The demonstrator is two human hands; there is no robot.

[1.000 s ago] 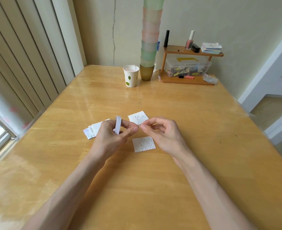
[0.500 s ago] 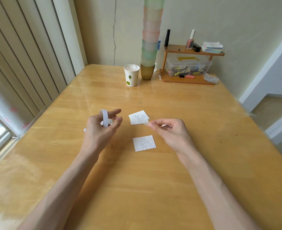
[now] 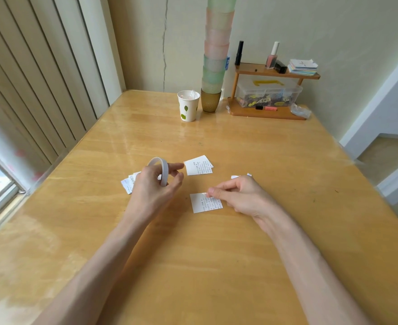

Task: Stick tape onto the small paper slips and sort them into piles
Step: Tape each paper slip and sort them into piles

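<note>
Left hand (image 3: 153,191) around tape roll (image 3: 164,171), ring upright

Wood table (image 3: 240,254): paper slips (image 3: 198,165) ctr; paper cup (image 3: 188,106), cup stack (image 3: 213,66), rack (image 3: 263,113) rear.

one slip (image 3: 206,202) lies on the table (image 3: 287,160), nearer than another slip (image 3: 198,165).

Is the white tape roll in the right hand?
No, the left hand grips the white tape roll above the wooden table.
</note>
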